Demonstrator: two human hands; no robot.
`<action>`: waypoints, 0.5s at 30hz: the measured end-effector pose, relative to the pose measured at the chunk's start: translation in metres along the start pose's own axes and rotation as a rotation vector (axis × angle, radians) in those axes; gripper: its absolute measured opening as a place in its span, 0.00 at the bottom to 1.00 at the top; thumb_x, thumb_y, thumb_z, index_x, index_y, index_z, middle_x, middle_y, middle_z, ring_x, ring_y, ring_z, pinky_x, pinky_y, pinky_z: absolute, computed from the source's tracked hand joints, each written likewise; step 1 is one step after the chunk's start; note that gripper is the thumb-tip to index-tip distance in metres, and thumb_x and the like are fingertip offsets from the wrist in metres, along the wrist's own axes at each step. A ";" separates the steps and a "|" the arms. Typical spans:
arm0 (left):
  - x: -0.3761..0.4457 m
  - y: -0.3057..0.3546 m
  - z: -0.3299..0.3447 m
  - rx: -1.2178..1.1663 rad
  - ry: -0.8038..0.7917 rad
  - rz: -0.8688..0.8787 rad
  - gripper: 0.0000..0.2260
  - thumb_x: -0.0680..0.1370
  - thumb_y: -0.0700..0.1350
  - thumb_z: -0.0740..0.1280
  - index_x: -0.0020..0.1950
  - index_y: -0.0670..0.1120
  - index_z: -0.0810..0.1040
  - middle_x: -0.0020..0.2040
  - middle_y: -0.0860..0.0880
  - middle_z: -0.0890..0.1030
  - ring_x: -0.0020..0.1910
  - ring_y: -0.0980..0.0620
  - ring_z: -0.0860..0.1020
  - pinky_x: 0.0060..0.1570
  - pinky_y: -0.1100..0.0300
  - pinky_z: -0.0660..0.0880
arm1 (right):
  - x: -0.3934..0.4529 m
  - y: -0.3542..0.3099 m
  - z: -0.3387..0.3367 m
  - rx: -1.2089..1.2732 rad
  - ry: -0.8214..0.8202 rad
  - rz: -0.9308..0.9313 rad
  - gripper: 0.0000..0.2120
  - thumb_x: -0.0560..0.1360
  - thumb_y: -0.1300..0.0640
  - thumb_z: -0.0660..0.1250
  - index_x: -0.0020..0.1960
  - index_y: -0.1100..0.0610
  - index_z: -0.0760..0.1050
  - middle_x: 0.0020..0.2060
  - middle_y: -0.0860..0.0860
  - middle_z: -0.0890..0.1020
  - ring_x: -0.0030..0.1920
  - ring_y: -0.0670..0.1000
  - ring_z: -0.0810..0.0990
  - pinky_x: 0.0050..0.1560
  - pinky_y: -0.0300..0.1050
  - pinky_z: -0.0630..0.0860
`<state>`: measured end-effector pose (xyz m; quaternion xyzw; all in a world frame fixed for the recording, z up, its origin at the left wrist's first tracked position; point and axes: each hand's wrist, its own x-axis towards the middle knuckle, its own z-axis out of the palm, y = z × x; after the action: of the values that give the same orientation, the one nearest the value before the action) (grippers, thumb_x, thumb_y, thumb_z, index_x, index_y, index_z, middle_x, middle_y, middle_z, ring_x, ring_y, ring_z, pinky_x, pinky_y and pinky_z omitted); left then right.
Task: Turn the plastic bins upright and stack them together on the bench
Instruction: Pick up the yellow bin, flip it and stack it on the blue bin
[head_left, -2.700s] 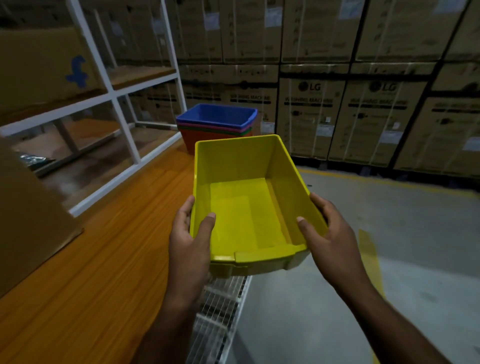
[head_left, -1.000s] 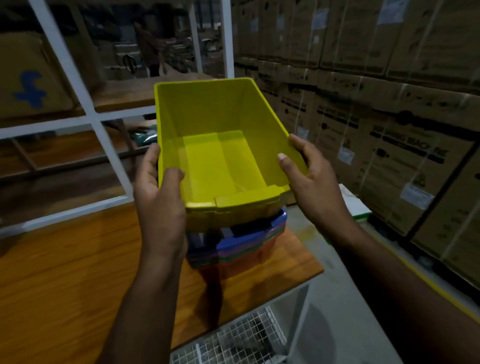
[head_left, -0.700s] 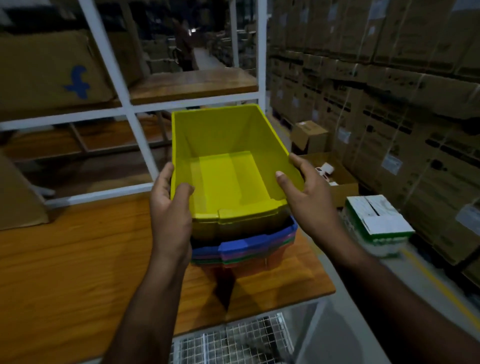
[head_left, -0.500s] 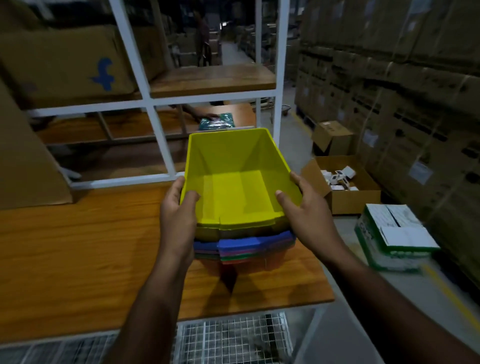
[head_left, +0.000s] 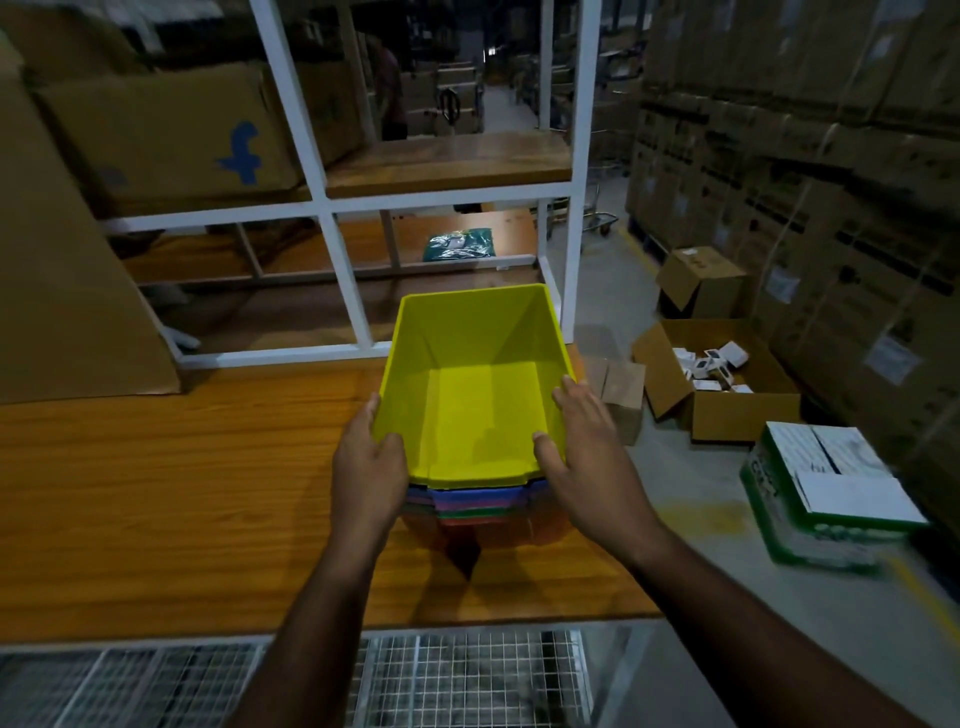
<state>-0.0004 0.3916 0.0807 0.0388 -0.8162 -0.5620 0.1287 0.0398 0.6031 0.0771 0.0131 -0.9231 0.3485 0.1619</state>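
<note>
An upright yellow bin (head_left: 483, 405) sits nested on top of a stack of bins (head_left: 483, 512) with blue, purple, green and orange rims, at the right end of the wooden bench (head_left: 182, 493). My left hand (head_left: 366, 467) grips the yellow bin's left rim, thumb inside and fingers outside. On the bin's right wall lies my right hand (head_left: 582, 447), its thumb over the near rim and its fingers stretched along the outside. The lower bins show only at their near edges.
A white shelf frame (head_left: 343, 280) stands right behind the stack. A big cardboard sheet (head_left: 62, 291) leans at the bench's left. On the floor to the right are an open carton (head_left: 722, 384) and a green-and-white box (head_left: 826, 488). Wire mesh (head_left: 415, 680) lies below the bench edge.
The yellow bin came down from mid-air and now sits deep in the stack. Both hands followed it down, and the right hand's fingers have flattened.
</note>
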 end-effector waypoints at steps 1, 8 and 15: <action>0.001 -0.002 0.000 -0.023 0.000 -0.005 0.24 0.80 0.36 0.59 0.77 0.46 0.66 0.73 0.48 0.71 0.69 0.53 0.70 0.65 0.58 0.68 | -0.001 0.000 0.002 0.015 -0.001 0.008 0.28 0.81 0.51 0.59 0.78 0.56 0.57 0.79 0.49 0.55 0.78 0.47 0.50 0.74 0.41 0.49; 0.000 -0.006 0.002 -0.144 -0.011 -0.043 0.24 0.81 0.36 0.57 0.77 0.48 0.65 0.72 0.50 0.72 0.68 0.53 0.71 0.68 0.49 0.72 | 0.000 0.001 0.001 0.164 -0.012 0.057 0.29 0.79 0.60 0.60 0.78 0.56 0.56 0.79 0.49 0.56 0.77 0.46 0.53 0.70 0.37 0.51; -0.015 -0.002 0.022 -0.196 -0.034 -0.042 0.24 0.80 0.33 0.57 0.76 0.45 0.68 0.71 0.49 0.75 0.67 0.52 0.75 0.66 0.50 0.73 | -0.020 0.015 -0.022 0.215 0.073 0.110 0.30 0.78 0.63 0.61 0.78 0.56 0.57 0.78 0.50 0.60 0.76 0.49 0.60 0.73 0.44 0.59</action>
<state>0.0087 0.4143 0.0693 0.0337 -0.7584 -0.6423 0.1060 0.0634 0.6271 0.0772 -0.0328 -0.8734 0.4538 0.1738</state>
